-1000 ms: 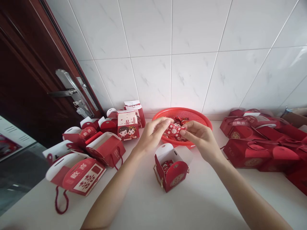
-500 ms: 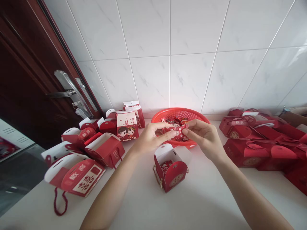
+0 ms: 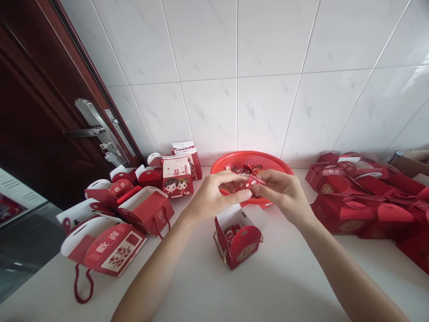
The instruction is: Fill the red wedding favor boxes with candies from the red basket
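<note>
A red candy wrapper packet (image 3: 247, 183) with a pale print is pinched between my two hands. My left hand (image 3: 217, 190) grips its left side with thumb and fingers. On the right end, my right hand (image 3: 281, 190) closes its thumb and fingertips. Both hands are over the front rim of a red plastic basket (image 3: 231, 157), which holds several wrapped candies (image 3: 246, 168). Below them on the table stands an open red gift box (image 3: 246, 248) with rope handles. Inside it lies a red printed packet (image 3: 232, 232), partly hidden by the box's side.
Several red and white gift boxes (image 3: 115, 246) stand on the left of the white table (image 3: 268, 290). More red boxes (image 3: 355, 212) are crowded on the right. Behind are a tiled wall (image 3: 208, 112) and a dark door (image 3: 40, 89) with a metal handle.
The candy packet has turned between my fingers, its right end now tilting toward the right. My left thumb has shifted slightly lower and to the right. The boxes stay put.
</note>
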`<state>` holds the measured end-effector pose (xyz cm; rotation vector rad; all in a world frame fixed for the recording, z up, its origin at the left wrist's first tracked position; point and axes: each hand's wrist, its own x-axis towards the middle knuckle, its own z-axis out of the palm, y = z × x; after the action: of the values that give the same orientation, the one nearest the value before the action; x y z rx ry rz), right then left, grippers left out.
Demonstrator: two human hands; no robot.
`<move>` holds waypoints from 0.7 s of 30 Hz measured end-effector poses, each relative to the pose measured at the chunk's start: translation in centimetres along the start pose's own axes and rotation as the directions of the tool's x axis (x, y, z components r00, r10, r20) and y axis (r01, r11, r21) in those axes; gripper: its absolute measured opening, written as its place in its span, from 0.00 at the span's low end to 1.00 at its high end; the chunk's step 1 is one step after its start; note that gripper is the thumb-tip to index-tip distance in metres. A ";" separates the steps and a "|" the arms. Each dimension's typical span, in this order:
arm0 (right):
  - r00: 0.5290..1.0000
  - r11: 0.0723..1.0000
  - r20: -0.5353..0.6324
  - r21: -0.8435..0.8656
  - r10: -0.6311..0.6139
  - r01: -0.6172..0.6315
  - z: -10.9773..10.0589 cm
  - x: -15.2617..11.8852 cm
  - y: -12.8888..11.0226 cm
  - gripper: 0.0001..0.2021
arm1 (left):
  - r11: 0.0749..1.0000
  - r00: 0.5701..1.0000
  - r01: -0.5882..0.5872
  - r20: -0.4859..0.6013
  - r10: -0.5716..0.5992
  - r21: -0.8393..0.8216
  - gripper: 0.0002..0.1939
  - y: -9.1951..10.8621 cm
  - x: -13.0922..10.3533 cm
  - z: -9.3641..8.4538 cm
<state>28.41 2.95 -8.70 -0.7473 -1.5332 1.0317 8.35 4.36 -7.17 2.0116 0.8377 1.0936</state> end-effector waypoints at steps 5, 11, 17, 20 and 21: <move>1.000 1.000 0.005 0.011 0.018 -0.018 0.4 0.0 0.2 0.15 | 0.999 0.996 -0.038 -0.076 0.038 0.011 0.11 -0.1 0.0 0.2; 1.000 0.995 0.024 0.099 0.016 -0.019 0.3 0.1 0.1 0.16 | 0.990 0.980 -0.109 -0.176 0.092 -0.087 0.06 0.1 -0.2 1.2; 0.993 0.993 0.118 0.114 0.019 -0.033 0.9 -0.1 0.0 0.19 | 0.986 0.942 -0.079 -0.335 0.025 -0.149 0.08 0.2 0.1 2.1; 0.999 0.995 0.025 0.097 0.020 -0.022 1.2 -0.2 0.2 0.17 | 0.968 0.948 -0.041 -0.316 -0.041 -0.249 0.09 0.0 0.3 2.1; 1.000 0.996 0.002 0.092 0.018 -0.018 1.2 -0.2 0.2 0.16 | 0.962 0.951 -0.024 -0.304 -0.063 -0.273 0.09 0.0 0.4 2.0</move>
<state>27.22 2.62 -8.97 -0.6978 -1.4719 1.1086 10.25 4.13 -7.85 1.6220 0.8084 1.4547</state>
